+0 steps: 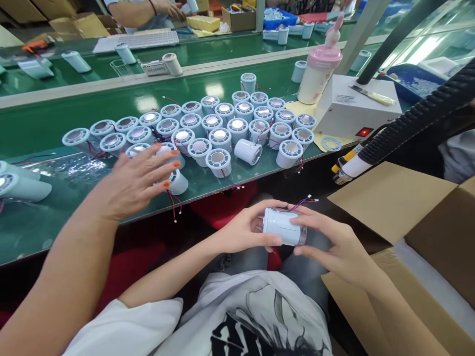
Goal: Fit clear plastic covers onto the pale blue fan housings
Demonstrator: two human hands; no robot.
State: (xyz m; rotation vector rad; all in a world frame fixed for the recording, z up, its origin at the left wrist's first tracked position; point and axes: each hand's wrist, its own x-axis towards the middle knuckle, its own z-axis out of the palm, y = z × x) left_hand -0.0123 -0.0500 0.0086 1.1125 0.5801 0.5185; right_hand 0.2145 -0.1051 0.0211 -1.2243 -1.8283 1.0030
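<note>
Over my lap, a light-blue cylindrical housing (pixel 282 227) lies on its side between both hands. My left hand (pixel 243 228) grips one end, thumb in front and fingers behind. My right hand (pixel 330 238) holds the other end, which looks clear, with fingers above and thumb below. Thin red and blue wires with small white connectors (pixel 309 199) stick up behind the housing. On the bench ahead stand several similar housings (pixel 218 163), mostly upright with round silvery centres; one housing (pixel 248 152) lies on its side.
From the left, another person's hand (pixel 129 183) reaches over the housings. Right of them are a white box (pixel 356 111) with a lit red switch, a pink-lidded bottle (pixel 315 74) and a black hose (pixel 415 118). An open cardboard carton (pixel 393 198) stands at my right.
</note>
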